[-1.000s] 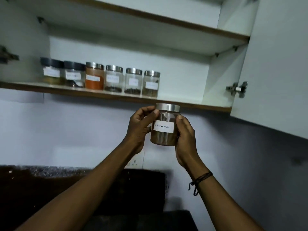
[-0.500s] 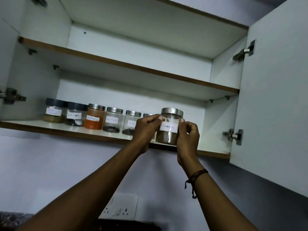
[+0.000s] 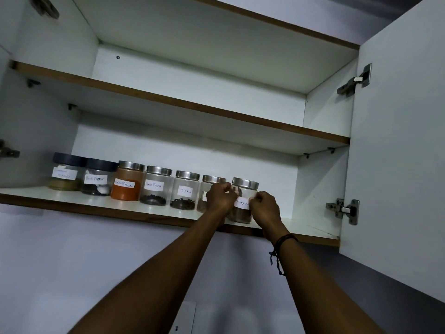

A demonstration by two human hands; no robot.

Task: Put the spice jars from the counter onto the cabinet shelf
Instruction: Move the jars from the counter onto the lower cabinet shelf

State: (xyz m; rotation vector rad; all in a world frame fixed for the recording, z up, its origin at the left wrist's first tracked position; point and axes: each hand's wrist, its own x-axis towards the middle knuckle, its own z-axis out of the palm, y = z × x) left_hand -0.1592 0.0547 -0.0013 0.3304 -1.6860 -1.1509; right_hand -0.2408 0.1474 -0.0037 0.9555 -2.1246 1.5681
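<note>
We hold the cinnamon jar (image 3: 243,201) between both hands: our left hand (image 3: 220,197) curls round its left side, our right hand (image 3: 263,206) its right. The jar stands upright on the lower shelf (image 3: 101,204), at the right end of the jar row (image 3: 130,183).

Lower cabinet shelf (image 3: 72,197), white with brown front edge, is carrying seven labelled jars in one row: leftward from the cinnamon jar (image 3: 243,201) are sitting five steel-lidded jars (image 3: 156,186) and two dark-lidded jars (image 3: 67,174).
</note>
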